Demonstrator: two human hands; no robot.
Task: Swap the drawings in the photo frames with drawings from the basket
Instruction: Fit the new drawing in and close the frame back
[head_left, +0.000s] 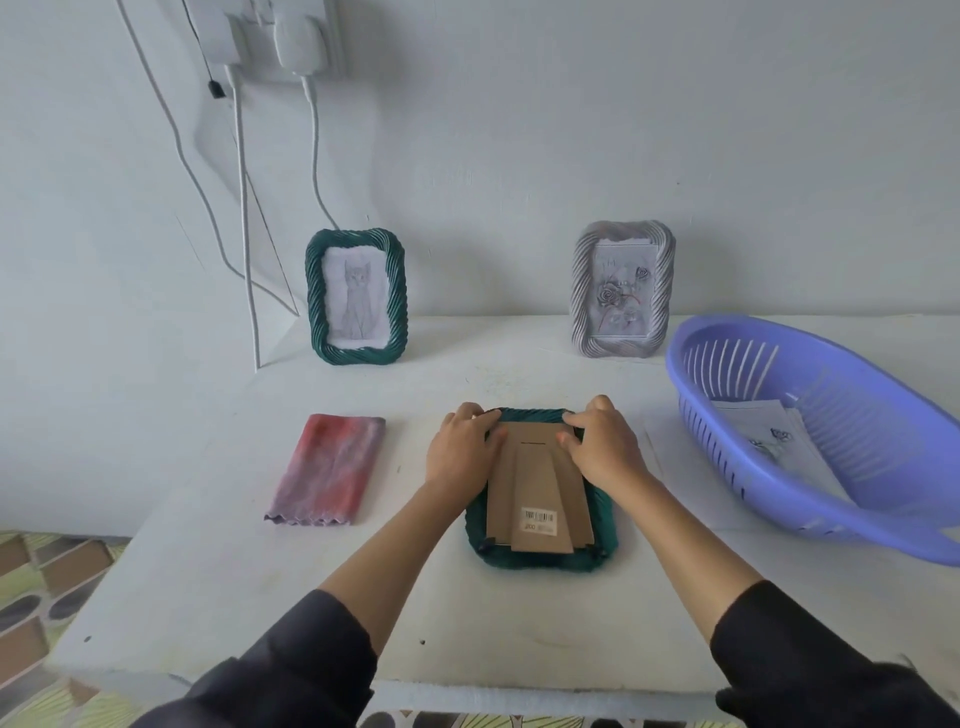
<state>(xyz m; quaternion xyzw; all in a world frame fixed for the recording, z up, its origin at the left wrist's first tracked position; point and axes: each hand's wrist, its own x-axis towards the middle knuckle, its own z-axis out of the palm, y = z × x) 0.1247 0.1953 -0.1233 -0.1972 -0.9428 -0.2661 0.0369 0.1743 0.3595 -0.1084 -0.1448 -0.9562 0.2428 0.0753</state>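
Green frame (545, 564) is laid face down on the table (363, 597), cardboard backing (540, 483) up. Its far edge is grasped by left grip (465, 449) and right grip (602, 447), fingers curled. Backing is best freed evenly at both corners, frame kept flat. Replacement drawings (769, 431) are kept in basket (862, 415).

Frames x3: upright green frame (356, 296), face-down green frame (540, 564), grey frame (622, 288). Basket (753, 467) x1, cloth (324, 467) x1, wall plugs (301, 36) x2. Loose drawings (769, 431) in it: qty unclear.
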